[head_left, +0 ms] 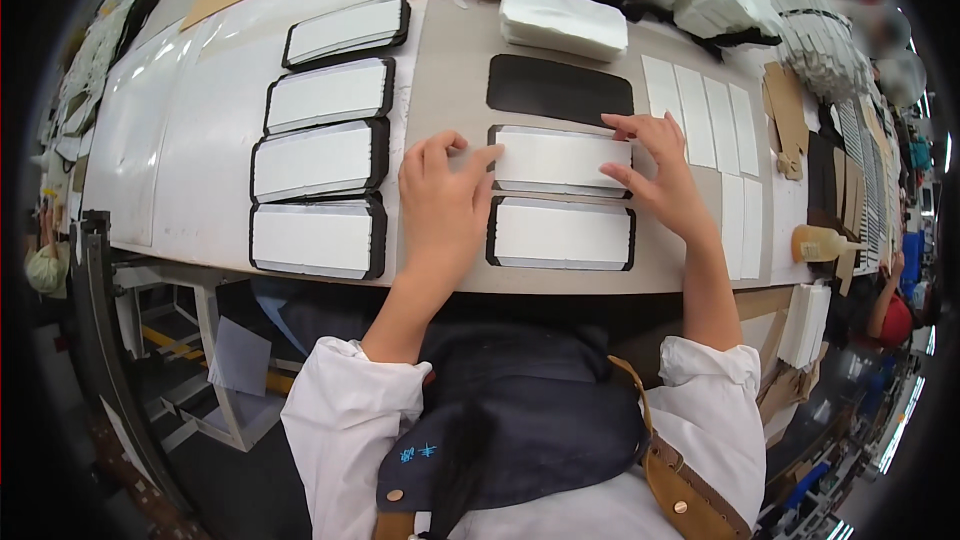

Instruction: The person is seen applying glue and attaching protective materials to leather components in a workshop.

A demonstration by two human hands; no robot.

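The right hand (655,165) is keeping its thumb and forefinger spread, the thumb resting over the right part of a white-topped black panel (555,155) and the forefinger reaching toward the lower right corner of a bare black panel (560,87); the left hand (440,195) is curving its blurred fingers at the opposite end, and I cannot tell whether it is pinching the edge. The white-topped panel is lying flat on the table (455,60) between the hands, its long axis running left to right across the person's front. One similar panel (562,235) is lying nearer the body, while the single bare black one is lying just beyond, with one stack of white sheets (563,25) sitting farther off. To the left, four groups of white-topped black pieces (312,238) are forming a column, pointing roughly the same way. To the right, six white strips (688,115) are lying lengthwise away from the person, four above two. Beyond them, one translucent bottle (820,244) is showing an amber tint, its nozzle pointing right.
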